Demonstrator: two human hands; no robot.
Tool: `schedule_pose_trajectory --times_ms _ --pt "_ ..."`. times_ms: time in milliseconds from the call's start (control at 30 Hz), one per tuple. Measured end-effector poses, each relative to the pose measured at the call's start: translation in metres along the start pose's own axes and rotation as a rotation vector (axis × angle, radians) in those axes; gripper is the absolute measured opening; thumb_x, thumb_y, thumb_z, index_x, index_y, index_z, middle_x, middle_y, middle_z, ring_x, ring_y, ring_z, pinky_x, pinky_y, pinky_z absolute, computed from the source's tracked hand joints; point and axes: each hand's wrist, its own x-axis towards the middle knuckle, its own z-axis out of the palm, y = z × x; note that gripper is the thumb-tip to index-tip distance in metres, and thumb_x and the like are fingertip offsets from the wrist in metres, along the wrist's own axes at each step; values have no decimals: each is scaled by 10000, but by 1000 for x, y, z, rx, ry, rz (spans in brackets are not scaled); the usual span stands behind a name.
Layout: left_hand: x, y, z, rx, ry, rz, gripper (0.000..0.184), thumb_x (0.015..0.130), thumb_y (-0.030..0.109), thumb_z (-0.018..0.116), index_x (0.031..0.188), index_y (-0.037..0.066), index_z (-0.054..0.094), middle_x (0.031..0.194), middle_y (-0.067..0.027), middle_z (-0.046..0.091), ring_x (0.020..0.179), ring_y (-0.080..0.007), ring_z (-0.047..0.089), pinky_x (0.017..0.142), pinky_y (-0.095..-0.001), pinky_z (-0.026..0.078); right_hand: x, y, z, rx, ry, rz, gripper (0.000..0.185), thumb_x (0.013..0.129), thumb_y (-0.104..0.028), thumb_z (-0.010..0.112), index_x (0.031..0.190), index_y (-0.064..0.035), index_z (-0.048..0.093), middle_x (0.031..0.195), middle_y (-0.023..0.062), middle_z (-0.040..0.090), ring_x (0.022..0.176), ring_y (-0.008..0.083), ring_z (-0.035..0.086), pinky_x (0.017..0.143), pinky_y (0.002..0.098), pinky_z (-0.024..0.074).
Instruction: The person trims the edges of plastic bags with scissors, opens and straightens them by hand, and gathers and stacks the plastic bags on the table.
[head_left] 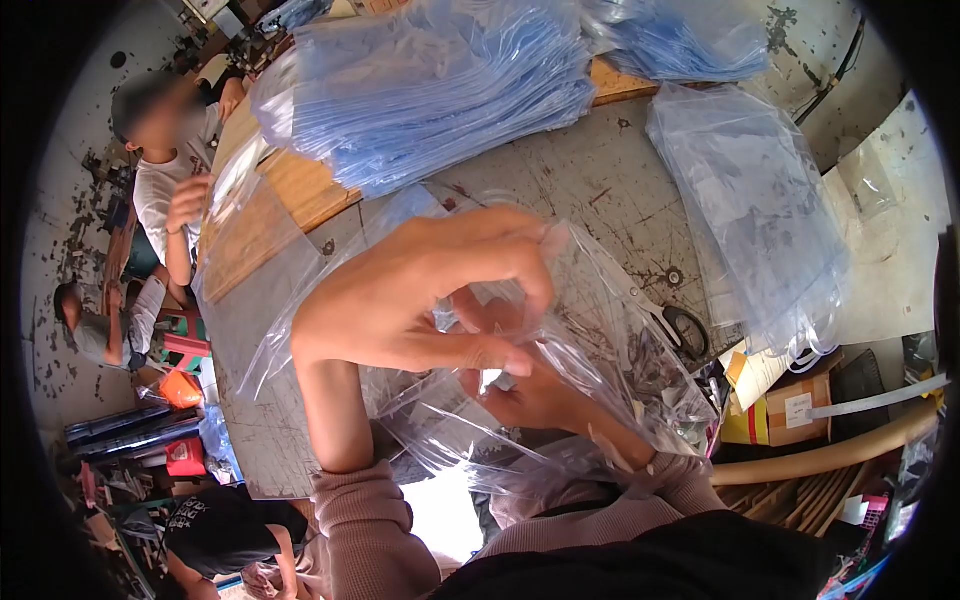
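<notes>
Crumpled clear plastic bag (600, 310) material spreads around both hands above the worktable. My left hand (420, 285) arches over it from the left, its fingers curled and the thumb bent towards them, with film between them. Lower and to the right, my right hand (535, 390) is partly behind my left hand and covered by the transparent film. Its fingers are closed on the plastic, and a small whitish bit shows by the fingertips. Glare and folds hide the exact grip. Just right of the hands lie scissors (685, 330) with black handles.
A thick stack of bluish plastic bags (450, 100) lies at the back, with another stack (680, 40) beside it. Flat bags (765, 210) rest at the right. Cardboard boxes (800, 410) stand lower right. Co-workers (165, 170) are at the left.
</notes>
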Motion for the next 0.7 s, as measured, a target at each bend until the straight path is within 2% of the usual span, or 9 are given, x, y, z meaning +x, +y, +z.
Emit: schedule_pose_trajectory --times_ms 67,100,167,233,267,400,467,533,700 --pt "-3 1 0 -16 -2 -42 352 651 175 813 888 52 583 1238 -248 526 1126 -360 556 861 -402 463 0 3 8 -87 144 -64 252 741 -109 646 978 -47 586 910 102 560 808 258 557 676 368 449" --pt "-6 0 1 -87 67 -109 362 642 185 819 886 56 584 1228 -252 536 1127 -360 556 888 -405 448 1 2 8 -115 192 -84 309 732 -124 661 1020 -43 584 911 112 551 787 273 556 648 379 453" --pt "-10 -4 -2 -156 135 -178 372 634 195 824 885 60 585 1217 -256 546 1127 -361 557 915 -409 434 1 -6 0 -110 156 -97 369 754 -148 657 1092 -28 566 914 127 558 772 279 562 635 377 455" --pt "-11 -9 -9 -20 106 15 396 618 199 825 900 49 591 1203 -291 542 1123 -385 553 916 -426 447 5 -11 -2 -203 194 -166 393 772 -161 649 1128 -27 554 930 137 565 770 282 566 633 378 456" --pt "-11 -9 -9 -20 104 15 396 618 199 825 900 49 591 1203 -291 542 1123 -385 553 916 -426 447 6 -13 -2 -298 244 -230 396 782 -166 643 1141 -29 547 944 142 569 774 282 569 636 379 456" --pt "-11 -5 -12 -54 126 112 375 607 157 821 903 39 623 1181 -336 528 1118 -432 539 903 -452 467 11 -35 -13 -204 240 -135 423 784 -193 656 1167 -53 542 1013 111 584 853 258 593 688 386 479" --pt "-11 -5 -13 -39 126 146 360 608 136 820 900 38 634 1173 -349 524 1115 -446 534 894 -456 474 7 -34 -18 -369 244 -322 679 747 -143 668 1335 18 368 1131 191 534 1015 358 535 829 420 444" --pt "-12 -6 -15 -121 69 177 323 626 74 808 899 22 644 1189 -379 492 1141 -462 505 919 -465 453 10 -41 -28 -324 98 -256 656 739 -121 675 1320 9 402 1127 178 555 999 355 564 813 415 466" --pt "-14 -6 -21 -241 -33 200 302 655 -21 766 927 -17 636 1233 -423 413 1192 -494 432 967 -484 404 6 -39 -27 -277 83 -217 617 748 -125 669 1299 3 422 1109 172 565 983 342 571 806 410 470"
